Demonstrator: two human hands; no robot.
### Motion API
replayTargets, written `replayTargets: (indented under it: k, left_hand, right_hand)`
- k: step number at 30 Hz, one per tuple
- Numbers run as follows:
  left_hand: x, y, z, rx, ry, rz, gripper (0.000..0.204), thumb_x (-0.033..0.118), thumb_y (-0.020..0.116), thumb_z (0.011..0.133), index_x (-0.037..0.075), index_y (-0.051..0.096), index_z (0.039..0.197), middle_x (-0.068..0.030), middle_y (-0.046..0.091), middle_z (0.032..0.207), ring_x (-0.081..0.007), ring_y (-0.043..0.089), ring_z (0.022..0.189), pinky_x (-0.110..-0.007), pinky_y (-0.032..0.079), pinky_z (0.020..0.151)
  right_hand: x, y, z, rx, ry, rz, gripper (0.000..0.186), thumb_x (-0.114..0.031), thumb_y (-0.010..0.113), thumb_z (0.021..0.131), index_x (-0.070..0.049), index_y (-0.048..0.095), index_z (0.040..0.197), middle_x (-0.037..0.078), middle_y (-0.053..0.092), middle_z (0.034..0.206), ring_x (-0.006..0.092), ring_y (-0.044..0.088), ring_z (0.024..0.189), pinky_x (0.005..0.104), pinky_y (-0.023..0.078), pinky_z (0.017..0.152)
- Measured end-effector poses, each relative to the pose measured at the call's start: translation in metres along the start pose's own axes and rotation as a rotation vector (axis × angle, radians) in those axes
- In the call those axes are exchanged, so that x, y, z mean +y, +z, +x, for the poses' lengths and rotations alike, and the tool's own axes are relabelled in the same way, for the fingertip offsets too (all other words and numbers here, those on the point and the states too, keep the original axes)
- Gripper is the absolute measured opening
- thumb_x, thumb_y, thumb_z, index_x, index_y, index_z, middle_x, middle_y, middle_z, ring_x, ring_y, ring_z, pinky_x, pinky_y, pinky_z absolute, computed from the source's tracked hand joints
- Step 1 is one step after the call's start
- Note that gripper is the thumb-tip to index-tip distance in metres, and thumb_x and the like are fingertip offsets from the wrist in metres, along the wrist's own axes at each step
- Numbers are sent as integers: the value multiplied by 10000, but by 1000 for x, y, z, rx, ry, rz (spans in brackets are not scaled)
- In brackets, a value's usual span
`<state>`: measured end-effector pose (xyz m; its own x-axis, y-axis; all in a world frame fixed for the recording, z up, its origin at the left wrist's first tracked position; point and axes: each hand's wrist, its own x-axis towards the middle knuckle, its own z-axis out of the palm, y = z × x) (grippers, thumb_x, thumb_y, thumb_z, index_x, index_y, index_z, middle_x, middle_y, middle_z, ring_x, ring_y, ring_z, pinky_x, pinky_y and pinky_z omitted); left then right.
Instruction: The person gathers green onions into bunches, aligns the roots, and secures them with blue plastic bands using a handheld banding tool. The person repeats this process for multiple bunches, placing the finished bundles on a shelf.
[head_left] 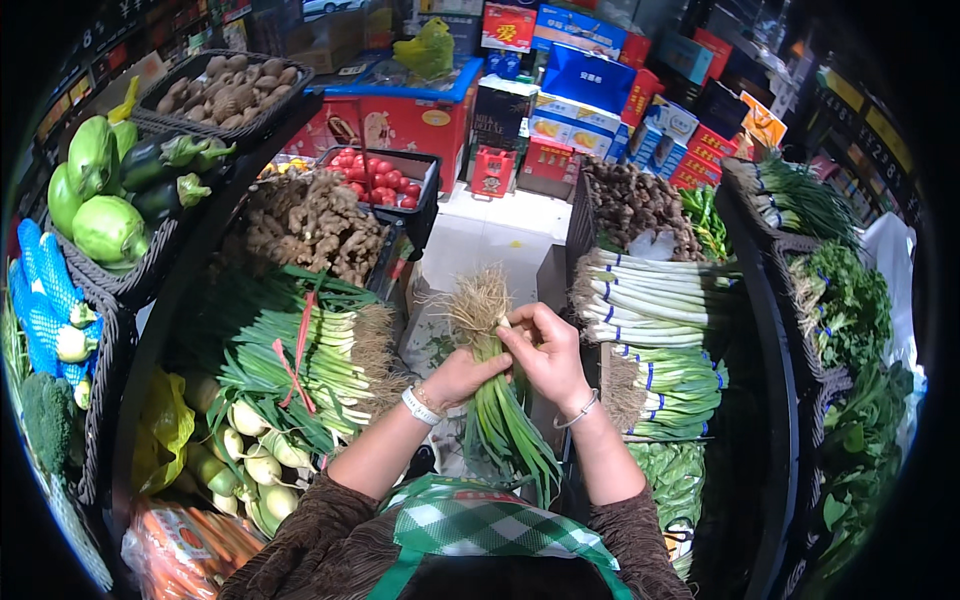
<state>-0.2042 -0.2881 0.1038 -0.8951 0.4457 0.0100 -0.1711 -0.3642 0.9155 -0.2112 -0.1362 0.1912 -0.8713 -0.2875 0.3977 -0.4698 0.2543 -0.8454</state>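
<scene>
In front of my chest I hold a bunch of spring onions (508, 435), its pale stringy roots pointing up and away, its green leaves hanging toward me. My left hand (465, 376) is closed around the stems below the roots. The fingers of my right hand (550, 358) pinch at the stem bases beside the roots. Whether they hold a single stalk or the bunch's edge is hard to see. To the left lies a large heap of similar greens (325, 355) with a red tie around part of it. Blue-banded bunches (670, 388) lie to the right.
White radishes (262, 465) and bagged carrots (195, 550) lie at near left, ginger (315, 225) and a crate of tomatoes (385, 180) beyond. Dark baskets (100, 290) of vegetables flank both sides. Long leeks (655, 295) lie at right. Stacked boxes (580, 120) stand at the aisle's far end.
</scene>
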Motion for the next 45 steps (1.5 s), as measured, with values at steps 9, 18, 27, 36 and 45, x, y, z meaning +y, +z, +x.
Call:
replayTargets:
  k: [9, 18, 27, 36, 45]
  left_hand:
    - [6, 22, 31, -78, 251, 412, 517, 214, 721, 832, 21, 558, 1283, -88, 615, 1243, -159, 572, 1133, -314, 443, 972]
    - [-23, -6, 48, -28, 203, 241, 469, 201, 720, 825, 35, 547, 1228, -41, 615, 1126, -161, 583, 1023, -324, 474, 927]
    - [-43, 74, 60, -137, 330, 667, 572, 131, 733, 787, 39, 519, 1309, -117, 568, 1294, -177, 530, 1185, -331, 410, 1028]
    - [-60, 90, 79, -421, -107, 380, 418, 11, 689, 737, -7, 601, 1146, -91, 673, 1023, -170, 638, 922, -307, 510, 852]
    - [-92, 97, 100, -784, -748, -259, 222, -4, 657, 685, -14, 623, 905, -115, 639, 775, -240, 667, 693, -344, 563, 657]
  right_hand:
    - [22, -10, -20, 320, 19, 41, 148, -3, 654, 830, 17, 591, 962, 66, 609, 837, 76, 579, 654, 226, 472, 572]
    - [37, -26, -43, 146, -119, -302, 362, -113, 618, 890, 11, 592, 1229, 171, 572, 1293, 311, 509, 1153, 385, 377, 1013]
    - [49, -39, -60, 312, 62, 673, 681, -29, 747, 768, 16, 385, 1343, 142, 554, 1253, 206, 562, 1096, 331, 496, 907]
    - [77, -68, -109, 503, 111, 345, 561, 11, 708, 809, 27, 483, 1323, 120, 557, 1283, 194, 550, 1141, 340, 429, 1003]
    - [61, -68, -151, 822, 210, -372, 281, 2, 670, 830, 46, 653, 1107, 190, 653, 1118, 252, 648, 960, 322, 502, 868]
